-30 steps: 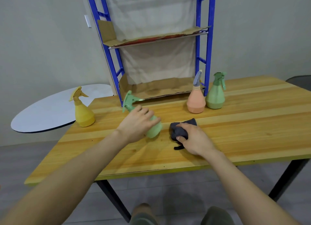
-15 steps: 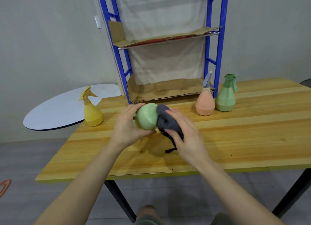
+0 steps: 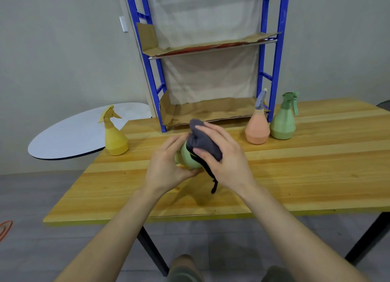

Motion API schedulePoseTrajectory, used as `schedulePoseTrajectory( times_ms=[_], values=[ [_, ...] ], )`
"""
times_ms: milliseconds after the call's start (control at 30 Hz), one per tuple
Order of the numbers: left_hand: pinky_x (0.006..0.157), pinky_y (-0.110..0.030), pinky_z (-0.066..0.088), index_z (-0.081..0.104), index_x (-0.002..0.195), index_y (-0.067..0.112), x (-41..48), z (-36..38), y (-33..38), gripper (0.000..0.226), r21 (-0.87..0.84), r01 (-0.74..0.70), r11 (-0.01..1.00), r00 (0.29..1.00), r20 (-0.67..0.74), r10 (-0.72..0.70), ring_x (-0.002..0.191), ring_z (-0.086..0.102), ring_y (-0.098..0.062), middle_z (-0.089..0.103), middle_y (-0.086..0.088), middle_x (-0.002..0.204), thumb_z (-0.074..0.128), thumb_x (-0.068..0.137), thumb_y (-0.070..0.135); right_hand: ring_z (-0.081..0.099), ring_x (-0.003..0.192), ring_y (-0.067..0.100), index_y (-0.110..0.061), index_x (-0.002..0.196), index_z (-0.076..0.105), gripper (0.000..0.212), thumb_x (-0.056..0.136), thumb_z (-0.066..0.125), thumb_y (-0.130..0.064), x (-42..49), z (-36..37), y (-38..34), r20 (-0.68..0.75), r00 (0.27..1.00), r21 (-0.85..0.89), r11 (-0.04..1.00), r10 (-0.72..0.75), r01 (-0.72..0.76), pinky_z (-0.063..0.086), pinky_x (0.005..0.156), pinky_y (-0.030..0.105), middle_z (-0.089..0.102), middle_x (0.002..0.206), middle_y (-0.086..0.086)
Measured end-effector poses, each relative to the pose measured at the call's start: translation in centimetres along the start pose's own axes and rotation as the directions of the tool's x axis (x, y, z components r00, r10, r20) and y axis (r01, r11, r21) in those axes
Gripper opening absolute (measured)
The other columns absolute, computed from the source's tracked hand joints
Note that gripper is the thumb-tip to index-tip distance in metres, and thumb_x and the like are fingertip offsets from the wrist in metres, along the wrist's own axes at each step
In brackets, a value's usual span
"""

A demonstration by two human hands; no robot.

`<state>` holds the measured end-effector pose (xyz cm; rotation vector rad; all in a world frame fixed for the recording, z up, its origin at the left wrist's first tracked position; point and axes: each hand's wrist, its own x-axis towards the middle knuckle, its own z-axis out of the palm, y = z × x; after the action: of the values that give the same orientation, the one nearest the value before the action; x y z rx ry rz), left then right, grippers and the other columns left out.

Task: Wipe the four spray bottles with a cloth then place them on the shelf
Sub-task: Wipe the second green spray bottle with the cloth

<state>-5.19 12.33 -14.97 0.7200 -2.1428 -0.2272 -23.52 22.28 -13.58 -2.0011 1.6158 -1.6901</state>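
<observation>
I stand at a wooden table (image 3: 295, 172) before a grey wall; a blue shelf rack (image 3: 272, 55) lined with cardboard stands at the table's back edge. A yellow bottle (image 3: 115, 138) stands at the left, a peach bottle (image 3: 257, 129) and a green bottle (image 3: 282, 123) stand at the right beside the rack. My left hand (image 3: 166, 165) grips the light green bottle (image 3: 186, 158) above the table. My right hand (image 3: 225, 157) presses the dark grey cloth (image 3: 203, 142) on it.
</observation>
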Motion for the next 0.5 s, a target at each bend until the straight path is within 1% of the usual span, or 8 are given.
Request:
schedulePoseTrajectory(
  times_ms=[100, 167, 267, 333, 367, 433, 467, 500],
  values=[
    [0.107, -0.035, 0.055, 0.063, 0.149, 0.021, 0.3, -0.1, 0.2, 0.098, -0.018, 0.009, 1.0, 1.0, -0.014, -0.009, 0.128, 0.064, -0.009, 0.067, 0.008, 0.139, 0.104, 0.063, 0.045, 0.067, 0.122, 0.009, -0.032, 0.14, 0.066, 0.043, 0.098, 0.075, -0.038, 2.1, -0.5, 0.7, -0.02, 0.995, 0.037, 0.995, 0.098, -0.097, 0.054, 0.104, 0.032, 0.072, 0.132, -0.012],
    [0.107, -0.037, 0.055, 0.06, 0.152, 0.026, 0.2, -0.5, -0.5, 0.102, 0.011, 0.027, 1.0, 1.0, -0.006, -0.027, 0.131, 0.062, -0.009, 0.065, 0.011, 0.142, 0.103, 0.063, 0.05, 0.072, 0.112, 0.016, -0.034, 0.137, 0.065, 0.043, 0.096, 0.078, -0.042, 2.3, -1.2, 2.1, -0.021, 0.971, -0.064, 0.969, 0.239, -0.24, 0.058, 0.096, 0.039, 0.077, 0.12, -0.01],
    [0.105, -0.038, 0.056, 0.059, 0.152, 0.03, -0.1, -0.8, -1.3, 0.102, 0.023, 0.066, 0.998, 0.998, -0.009, -0.065, 0.132, 0.06, -0.007, 0.064, 0.013, 0.143, 0.101, 0.062, 0.056, 0.07, 0.108, 0.01, -0.034, 0.133, 0.061, 0.056, 0.085, 0.089, -0.043, 1.0, -3.1, 2.6, -0.088, 0.936, -0.084, 0.934, 0.341, -0.348, 0.06, 0.09, 0.035, 0.073, 0.119, -0.015],
    [0.105, -0.033, 0.056, 0.062, 0.149, 0.03, 0.1, -1.0, -1.4, 0.1, 0.02, 0.082, 0.996, 0.996, -0.032, -0.081, 0.13, 0.061, -0.006, 0.066, 0.013, 0.141, 0.101, 0.061, 0.056, 0.069, 0.106, 0.004, -0.032, 0.125, 0.065, 0.049, 0.084, 0.091, -0.037, 0.4, -4.3, 1.9, -0.098, 0.974, -0.043, 0.977, 0.202, -0.207, 0.059, 0.089, 0.03, 0.073, 0.116, -0.019],
    [0.105, -0.032, 0.056, 0.063, 0.148, 0.029, 0.2, -1.0, -1.5, 0.099, 0.018, 0.088, 0.996, 0.995, -0.044, -0.087, 0.129, 0.061, -0.005, 0.067, 0.013, 0.14, 0.101, 0.06, 0.055, 0.069, 0.107, 0.005, -0.032, 0.122, 0.068, 0.044, 0.084, 0.09, -0.033, 0.4, -4.8, 1.1, -0.031, 0.993, -0.034, 0.993, 0.11, -0.111, 0.058, 0.089, 0.029, 0.073, 0.114, -0.019],
    [0.105, -0.034, 0.057, 0.064, 0.147, 0.026, 0.7, -1.1, -1.4, 0.099, 0.013, 0.086, 0.996, 0.995, -0.046, -0.085, 0.127, 0.062, -0.006, 0.068, 0.011, 0.139, 0.102, 0.059, 0.049, 0.069, 0.106, 0.007, -0.031, 0.12, 0.073, 0.038, 0.086, 0.089, -0.032, 0.7, -5.1, -0.5, 0.172, 0.985, -0.022, 1.0, -0.007, 0.011, 0.056, 0.089, 0.029, 0.074, 0.111, -0.018],
    [0.104, -0.037, 0.057, 0.064, 0.148, 0.026, 0.8, -1.0, -1.3, 0.1, 0.015, 0.074, 0.997, 0.997, -0.037, -0.073, 0.127, 0.063, -0.006, 0.068, 0.01, 0.139, 0.103, 0.059, 0.047, 0.069, 0.105, 0.007, -0.03, 0.12, 0.074, 0.036, 0.086, 0.088, -0.033, 1.2, -4.9, -0.9, 0.228, 0.973, -0.018, 0.999, -0.024, 0.029, 0.056, 0.088, 0.029, 0.074, 0.11, -0.018],
    [0.104, -0.039, 0.058, 0.063, 0.149, 0.026, 0.9, -1.0, -1.2, 0.101, 0.012, 0.058, 0.998, 0.998, -0.025, -0.057, 0.127, 0.063, -0.007, 0.068, 0.01, 0.139, 0.104, 0.059, 0.046, 0.069, 0.103, 0.007, -0.03, 0.12, 0.075, 0.035, 0.088, 0.087, -0.034, 1.8, -4.5, -1.1, 0.22, 0.975, -0.006, 1.0, -0.024, 0.026, 0.057, 0.087, 0.03, 0.074, 0.109, -0.017]
  ],
)
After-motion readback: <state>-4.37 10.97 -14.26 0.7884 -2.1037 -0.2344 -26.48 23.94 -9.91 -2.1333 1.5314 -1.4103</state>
